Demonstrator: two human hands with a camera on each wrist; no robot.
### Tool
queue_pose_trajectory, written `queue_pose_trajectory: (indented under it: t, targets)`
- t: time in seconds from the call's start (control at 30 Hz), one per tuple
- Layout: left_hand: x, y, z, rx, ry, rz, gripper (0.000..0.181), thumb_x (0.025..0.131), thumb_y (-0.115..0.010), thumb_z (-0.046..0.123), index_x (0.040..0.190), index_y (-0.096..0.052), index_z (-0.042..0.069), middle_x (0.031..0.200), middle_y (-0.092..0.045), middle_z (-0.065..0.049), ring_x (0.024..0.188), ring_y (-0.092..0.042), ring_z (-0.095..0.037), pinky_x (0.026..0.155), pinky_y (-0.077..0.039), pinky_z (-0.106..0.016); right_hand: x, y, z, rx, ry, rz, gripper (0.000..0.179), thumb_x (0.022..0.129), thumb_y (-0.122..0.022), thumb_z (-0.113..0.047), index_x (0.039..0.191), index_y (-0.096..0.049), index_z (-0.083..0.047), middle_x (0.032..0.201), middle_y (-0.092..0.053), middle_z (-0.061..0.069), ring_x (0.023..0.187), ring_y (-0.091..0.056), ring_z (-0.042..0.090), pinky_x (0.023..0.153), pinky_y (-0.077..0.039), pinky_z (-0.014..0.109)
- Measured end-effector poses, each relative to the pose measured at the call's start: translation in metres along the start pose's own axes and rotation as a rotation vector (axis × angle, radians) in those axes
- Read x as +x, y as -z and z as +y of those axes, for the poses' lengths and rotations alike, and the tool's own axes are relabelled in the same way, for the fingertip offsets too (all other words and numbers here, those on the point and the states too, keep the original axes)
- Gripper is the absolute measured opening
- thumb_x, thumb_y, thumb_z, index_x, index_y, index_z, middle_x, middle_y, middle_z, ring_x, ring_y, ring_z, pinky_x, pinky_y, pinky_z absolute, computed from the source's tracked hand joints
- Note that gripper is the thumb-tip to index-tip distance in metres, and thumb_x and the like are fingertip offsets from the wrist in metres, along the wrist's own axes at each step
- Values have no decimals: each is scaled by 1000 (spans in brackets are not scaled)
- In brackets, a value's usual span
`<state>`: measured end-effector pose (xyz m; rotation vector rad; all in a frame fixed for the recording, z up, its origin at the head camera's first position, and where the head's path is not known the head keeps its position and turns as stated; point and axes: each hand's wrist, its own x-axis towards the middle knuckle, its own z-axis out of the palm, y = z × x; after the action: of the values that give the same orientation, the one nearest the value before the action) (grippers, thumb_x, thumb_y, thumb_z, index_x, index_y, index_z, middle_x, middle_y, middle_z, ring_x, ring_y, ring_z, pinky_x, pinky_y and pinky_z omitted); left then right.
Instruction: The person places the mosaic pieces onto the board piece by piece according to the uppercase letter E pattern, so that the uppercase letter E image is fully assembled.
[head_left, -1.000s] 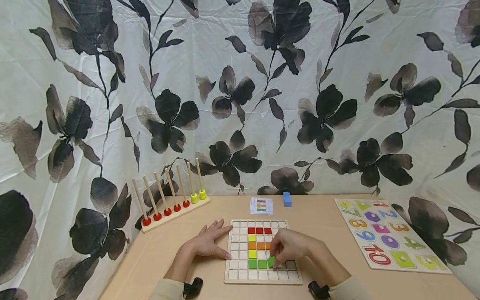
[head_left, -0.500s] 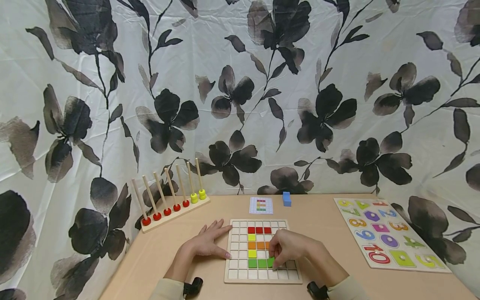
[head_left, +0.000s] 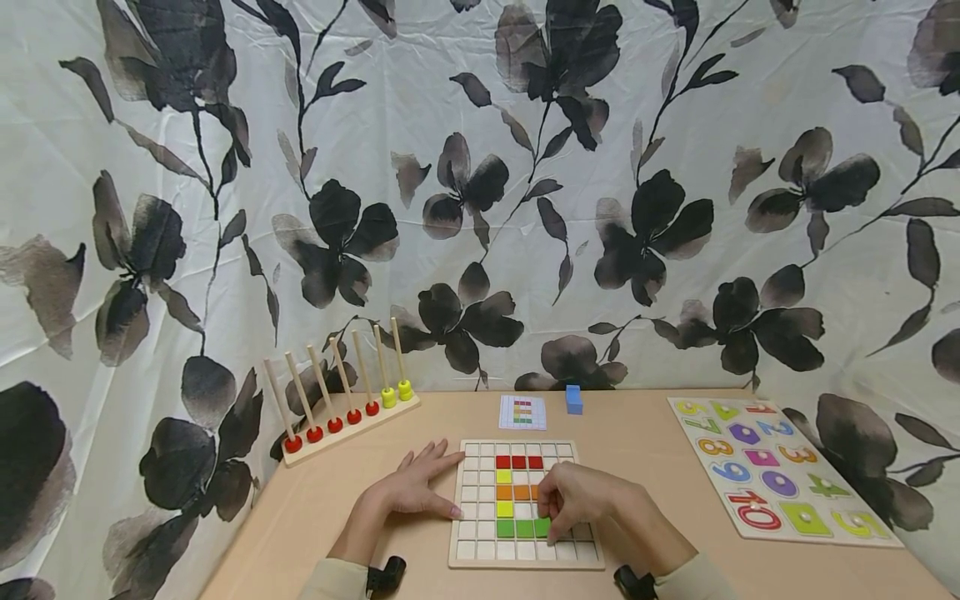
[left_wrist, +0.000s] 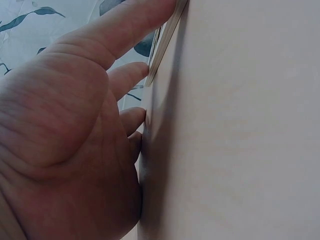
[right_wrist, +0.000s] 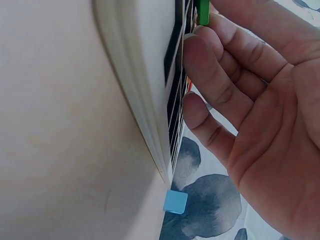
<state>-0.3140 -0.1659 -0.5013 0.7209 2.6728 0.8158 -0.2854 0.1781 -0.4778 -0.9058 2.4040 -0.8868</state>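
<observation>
A wooden grid board (head_left: 527, 562) with white cells lies in front of me. Red (head_left: 519, 462), yellow (head_left: 504, 477), orange (head_left: 525, 492) and green tiles (head_left: 506, 528) sit in its cells. My right hand (head_left: 592, 500) is over the board's right half, thumb and fingertips pinching a green cube-like tile (right_wrist: 203, 12) at the right end of the green row. Its fingers hide the cells around it. My left hand (head_left: 411, 485) lies flat with spread fingers, thumb and index tips at the board's left edge. The left wrist view shows the thumb (left_wrist: 135, 25) against that edge.
Behind the board lies a small pattern card (head_left: 522, 412), beside a blue block (head_left: 573, 399). A peg stand (head_left: 352, 429) with red and yellow beads stands back left. A number puzzle board (head_left: 776, 475) lies to the right. A floral cloth (head_left: 465, 250) hangs behind the table.
The green tile in my right hand went from tilted to lying level in line with the other green tiles. My right fingers stayed at its edge; the left hand kept still.
</observation>
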Motion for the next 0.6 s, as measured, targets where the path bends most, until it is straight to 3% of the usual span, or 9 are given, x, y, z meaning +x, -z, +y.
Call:
queue_pose_trajectory:
  t: [0.33,0.47,0.6]
  targets:
    - [0,-1,-1,16,-19,9,100,77,-85,58,160,-43,21,172,-19,-23,161,-10,-46,126,-3,-72,-2,0,0,-2,35,-5,24,74,-95,-15,86,-74,-14,72,-62,-11,67,-54,0,60,-47,16]
    - [0,-2,-2,21,-19,12,100,77,-85,58,160,-43,21,172,-19,-23,161,-11,-45,126,-3,-71,-2,-1,1,9,30,-1,18,80,-91,-20,85,-74,-15,71,-62,-11,66,-53,0,59,-44,16]
    - [0,-2,-2,16,-15,10,100,76,-86,58,160,-43,22,172,-19,-22,161,-10,-45,126,-3,-71,-1,1,4,8,35,62,12,88,-84,-24,84,-74,-21,72,-62,-11,65,-53,2,59,-43,17]
